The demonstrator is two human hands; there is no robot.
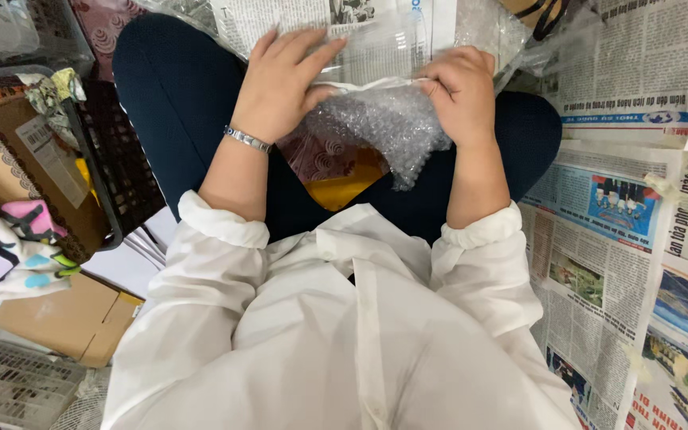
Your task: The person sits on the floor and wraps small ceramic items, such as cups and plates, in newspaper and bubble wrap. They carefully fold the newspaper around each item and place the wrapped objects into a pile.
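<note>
While your left hand (280, 84) lies flat and open on the bubble wrap (384, 127) and your right hand (459, 91) pinches its edge shut, the bundle could slide off your lap; the wrap may spring loose.

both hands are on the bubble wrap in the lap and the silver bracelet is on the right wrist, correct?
Not quite: the head view shows the silver bracelet on the left wrist, not the right. The rest holds: the left hand and the right hand are both on the bubble wrap in the lap.
</note>
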